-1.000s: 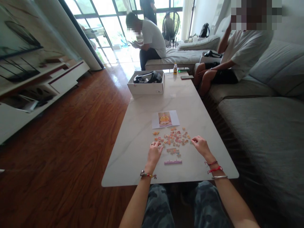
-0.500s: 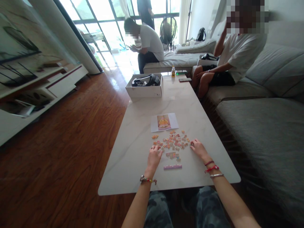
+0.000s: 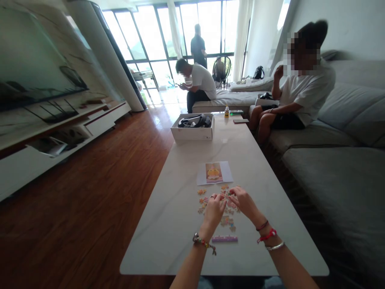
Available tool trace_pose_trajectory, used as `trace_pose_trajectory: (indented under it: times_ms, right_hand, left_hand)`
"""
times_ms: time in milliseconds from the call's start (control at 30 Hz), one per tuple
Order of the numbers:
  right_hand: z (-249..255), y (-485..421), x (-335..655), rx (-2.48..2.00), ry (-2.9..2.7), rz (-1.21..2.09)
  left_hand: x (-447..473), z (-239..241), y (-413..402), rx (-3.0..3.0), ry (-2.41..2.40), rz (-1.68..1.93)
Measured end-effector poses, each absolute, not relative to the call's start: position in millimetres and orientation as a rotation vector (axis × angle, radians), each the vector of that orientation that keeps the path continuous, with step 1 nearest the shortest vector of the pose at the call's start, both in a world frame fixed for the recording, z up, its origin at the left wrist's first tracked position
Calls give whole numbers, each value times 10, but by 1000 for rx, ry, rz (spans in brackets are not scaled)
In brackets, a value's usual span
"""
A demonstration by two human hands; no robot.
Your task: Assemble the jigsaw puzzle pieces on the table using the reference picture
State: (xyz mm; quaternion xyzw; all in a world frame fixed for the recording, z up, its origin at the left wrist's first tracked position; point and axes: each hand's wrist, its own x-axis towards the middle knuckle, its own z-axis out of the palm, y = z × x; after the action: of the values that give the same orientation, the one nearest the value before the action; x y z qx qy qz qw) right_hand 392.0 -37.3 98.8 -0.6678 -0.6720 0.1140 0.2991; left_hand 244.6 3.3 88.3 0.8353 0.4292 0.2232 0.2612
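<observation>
Small jigsaw puzzle pieces lie loose on a white marble-look table. My left hand is over the pile with its fingers bent together; what they hold, if anything, is too small to make out. Close beside it, my right hand pinches a small puzzle piece between thumb and fingers, partly hidden. Some joined-looking pieces lie nearer me, above a purple strip. Behind the pile rests a sheet of paper with a printed yellow picture.
A white box holding a dark device with a cable stands farther along the table. Beyond are a small bottle and phones. One person sits on the grey sofa at right; two others are near the windows.
My view has tilted up. Both hands have moved inward over the pile, the right one leftward and the left one rightward, and are now almost touching.
</observation>
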Motion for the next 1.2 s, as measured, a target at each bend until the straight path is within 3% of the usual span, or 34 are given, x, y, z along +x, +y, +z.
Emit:
trace_pose_trajectory:
  times_ms: [200, 767, 1200]
  right_hand:
    - [1034, -329, 3913, -1748, -1783, 291]
    - [875, -478, 3983, -1721, -1831, 275]
    - [271, -1032, 3978, -1902, -2008, 420]
  left_hand:
    - [2496, 1043, 98, 2257, 1155, 657]
    - [2366, 890, -1, 2362, 1231, 560]
    - [2250, 548, -564, 2492, 1002, 172]
